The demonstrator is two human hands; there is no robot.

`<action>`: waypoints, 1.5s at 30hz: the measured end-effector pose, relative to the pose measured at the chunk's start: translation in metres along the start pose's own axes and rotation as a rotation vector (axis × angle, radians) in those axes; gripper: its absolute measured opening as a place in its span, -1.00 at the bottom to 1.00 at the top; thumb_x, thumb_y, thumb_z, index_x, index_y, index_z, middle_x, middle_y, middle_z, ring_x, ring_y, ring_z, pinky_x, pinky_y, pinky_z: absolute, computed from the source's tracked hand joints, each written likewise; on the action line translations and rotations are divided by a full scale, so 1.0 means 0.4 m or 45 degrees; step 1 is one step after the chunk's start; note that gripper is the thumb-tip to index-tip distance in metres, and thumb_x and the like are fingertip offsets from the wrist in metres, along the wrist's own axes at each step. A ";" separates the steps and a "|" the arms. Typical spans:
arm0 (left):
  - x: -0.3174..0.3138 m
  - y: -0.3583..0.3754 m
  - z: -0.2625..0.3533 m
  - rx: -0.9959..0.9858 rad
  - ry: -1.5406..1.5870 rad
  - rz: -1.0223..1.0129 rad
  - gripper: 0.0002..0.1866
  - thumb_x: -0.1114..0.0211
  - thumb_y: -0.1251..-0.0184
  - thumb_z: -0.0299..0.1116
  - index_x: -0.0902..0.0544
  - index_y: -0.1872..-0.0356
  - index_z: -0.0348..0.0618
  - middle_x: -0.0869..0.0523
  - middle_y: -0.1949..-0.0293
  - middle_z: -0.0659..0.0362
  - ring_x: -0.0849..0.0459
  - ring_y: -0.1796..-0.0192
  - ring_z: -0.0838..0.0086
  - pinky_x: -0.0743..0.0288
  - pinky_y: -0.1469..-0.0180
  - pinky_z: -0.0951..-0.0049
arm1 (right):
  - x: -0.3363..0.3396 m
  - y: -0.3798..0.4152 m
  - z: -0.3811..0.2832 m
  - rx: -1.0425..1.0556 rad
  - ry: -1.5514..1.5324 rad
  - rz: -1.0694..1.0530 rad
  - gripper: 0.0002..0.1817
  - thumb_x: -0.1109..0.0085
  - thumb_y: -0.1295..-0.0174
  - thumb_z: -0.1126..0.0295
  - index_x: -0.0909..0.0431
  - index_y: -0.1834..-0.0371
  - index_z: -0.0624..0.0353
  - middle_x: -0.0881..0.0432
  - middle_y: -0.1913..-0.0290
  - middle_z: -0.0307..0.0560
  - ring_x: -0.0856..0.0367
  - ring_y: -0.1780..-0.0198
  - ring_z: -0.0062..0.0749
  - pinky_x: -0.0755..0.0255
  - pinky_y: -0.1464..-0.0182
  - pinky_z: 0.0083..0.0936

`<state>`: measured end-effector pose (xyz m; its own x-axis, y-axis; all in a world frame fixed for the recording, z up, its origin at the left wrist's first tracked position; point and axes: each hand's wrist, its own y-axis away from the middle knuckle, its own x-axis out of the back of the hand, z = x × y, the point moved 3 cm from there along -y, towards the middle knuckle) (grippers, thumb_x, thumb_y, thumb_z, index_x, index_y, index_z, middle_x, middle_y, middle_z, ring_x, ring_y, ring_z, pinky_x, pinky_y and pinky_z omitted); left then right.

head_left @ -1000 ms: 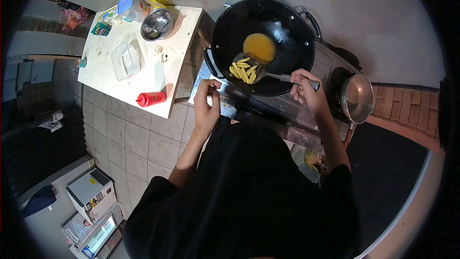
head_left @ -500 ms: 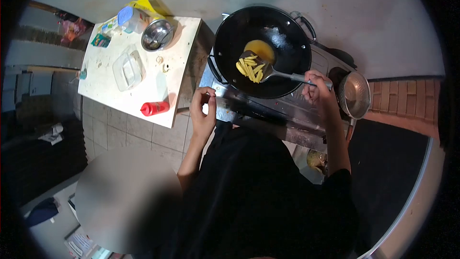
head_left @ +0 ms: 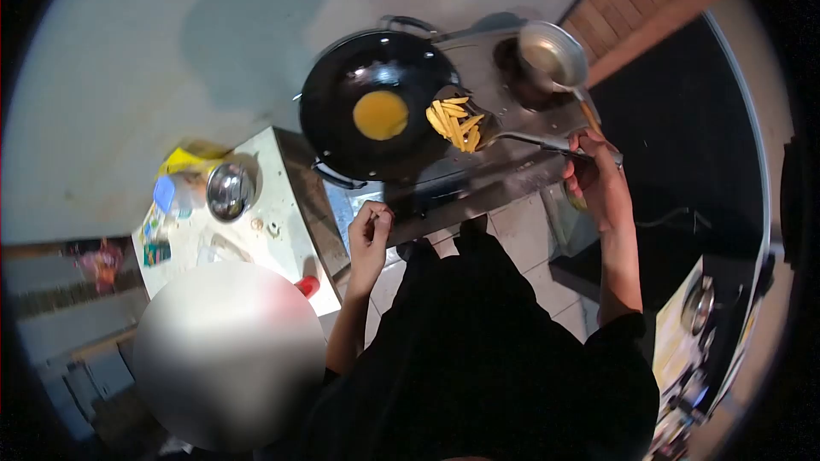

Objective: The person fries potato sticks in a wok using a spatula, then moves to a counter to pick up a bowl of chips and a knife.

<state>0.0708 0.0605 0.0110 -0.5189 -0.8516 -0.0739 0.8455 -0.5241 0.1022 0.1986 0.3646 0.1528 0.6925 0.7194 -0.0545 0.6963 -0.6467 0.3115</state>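
Observation:
My right hand (head_left: 598,172) is closed around the grey handle of a wok spatula (head_left: 534,138). A pile of yellow fries (head_left: 455,125) rests on its blade, above the right rim of the black wok (head_left: 333,85). A small pool of golden oil (head_left: 381,115) lies in the wok's bottom. Off the stove's front edge, below the wok, my left hand (head_left: 371,226) is held with fingers curled in and thumb against them. Nothing shows in it, and it touches neither wok nor spatula.
On the stove (head_left: 504,179), a metal saucepan (head_left: 553,55) stands right of the wok. The white table (head_left: 278,171) at left holds a steel bowl (head_left: 231,191), a blue-lidded container (head_left: 175,195) and a red bottle (head_left: 307,286). A blurred round patch covers the lower left.
The spatula with the fries has moved from over the wok's middle to its right rim, away from the oil. My view has turned and shifted to the right. My left hand remains curled.

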 end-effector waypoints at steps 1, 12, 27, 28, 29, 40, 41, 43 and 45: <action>-0.017 -0.003 0.004 -0.037 -0.002 -0.030 -0.87 -0.12 -0.50 -0.38 -0.51 0.27 -0.21 -0.48 0.41 0.35 -0.36 0.38 0.74 -0.22 0.33 0.66 | 0.033 0.028 -0.004 0.028 -0.033 0.009 -0.77 0.03 -0.34 0.17 -0.45 0.29 0.10 -0.49 0.58 -0.21 -0.37 0.61 -0.62 -0.15 0.58 -0.69; -0.444 0.083 0.043 -0.087 -0.052 -0.695 -0.85 -0.11 -0.52 -0.38 -0.50 0.29 -0.19 -0.43 0.47 0.38 -0.27 0.49 0.79 -0.09 0.46 0.70 | 0.549 0.469 0.030 0.291 -0.294 0.509 -0.75 0.13 -0.46 0.20 -0.44 0.24 0.12 -0.54 0.58 -0.17 -0.41 0.65 -0.65 -0.14 0.64 -0.71; -1.417 0.573 -0.003 0.052 0.161 -1.462 -0.81 -0.10 -0.55 -0.30 -0.52 0.30 -0.14 -0.42 0.50 0.39 -0.26 0.51 0.79 -0.08 0.52 0.71 | 1.306 1.267 0.154 0.352 -0.297 1.316 -0.75 0.16 -0.46 0.27 -0.46 0.28 0.14 -0.51 0.63 -0.18 -0.33 0.67 -0.61 -0.18 0.63 -0.66; -1.460 0.584 -0.019 0.074 0.123 -1.528 -0.80 -0.08 -0.56 -0.29 -0.51 0.29 -0.13 -0.41 0.49 0.39 -0.26 0.50 0.79 -0.08 0.52 0.71 | 1.337 1.295 0.147 0.346 -0.317 1.374 -0.75 0.16 -0.47 0.26 -0.46 0.28 0.14 -0.50 0.63 -0.18 -0.33 0.68 -0.61 -0.17 0.64 -0.66; -1.500 0.603 -0.025 0.072 0.127 -1.550 -0.80 -0.08 -0.56 -0.29 -0.51 0.29 -0.13 -0.41 0.49 0.39 -0.26 0.50 0.79 -0.08 0.52 0.71 | 1.370 1.325 0.148 0.345 -0.340 1.431 -0.75 0.15 -0.47 0.26 -0.46 0.28 0.13 -0.50 0.63 -0.18 -0.32 0.68 -0.61 -0.17 0.64 -0.66; -1.920 0.739 -0.117 0.213 -0.008 -1.837 -0.78 -0.07 -0.57 -0.27 -0.50 0.33 -0.10 -0.36 0.52 0.42 -0.21 0.52 0.81 -0.03 0.53 0.71 | 1.767 1.505 0.157 0.412 -0.424 1.748 -0.76 0.11 -0.43 0.18 -0.49 0.19 0.05 -0.51 0.53 -0.25 -0.36 0.59 -0.63 -0.11 0.57 -0.71; -1.964 0.743 -0.129 0.243 0.000 -1.853 -0.78 -0.06 -0.57 -0.27 -0.50 0.33 -0.10 -0.36 0.52 0.42 -0.20 0.53 0.81 -0.02 0.54 0.71 | 1.802 1.520 0.145 0.422 -0.410 1.717 -0.78 0.04 -0.38 0.18 -0.52 0.22 0.05 -0.52 0.50 -0.25 -0.42 0.54 -0.62 -0.15 0.52 -0.71; -2.051 0.744 -0.144 0.283 0.023 -1.885 -0.78 -0.06 -0.57 -0.27 -0.50 0.33 -0.10 -0.36 0.52 0.42 -0.20 0.54 0.81 -0.01 0.54 0.70 | 1.881 1.539 0.116 0.460 -0.407 1.690 -0.76 0.08 -0.43 0.19 -0.52 0.18 0.08 -0.52 0.46 -0.27 -0.50 0.46 -0.66 -0.25 0.50 -0.75; -2.134 0.760 -0.140 0.296 0.041 -1.897 -0.77 -0.06 -0.57 -0.26 -0.49 0.34 -0.10 -0.35 0.53 0.42 -0.19 0.55 0.82 -0.01 0.55 0.69 | 1.971 1.539 0.078 0.435 -0.627 1.939 -0.67 0.21 -0.51 0.11 -0.48 0.15 0.09 -0.53 0.52 -0.23 -0.42 0.59 -0.64 -0.17 0.62 -0.74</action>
<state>0.7778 0.6286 0.0497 -0.8542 0.4445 -0.2698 -0.4770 -0.8764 0.0665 1.1790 0.5257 0.2721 0.6823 -0.6997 -0.2119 -0.6850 -0.7131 0.1490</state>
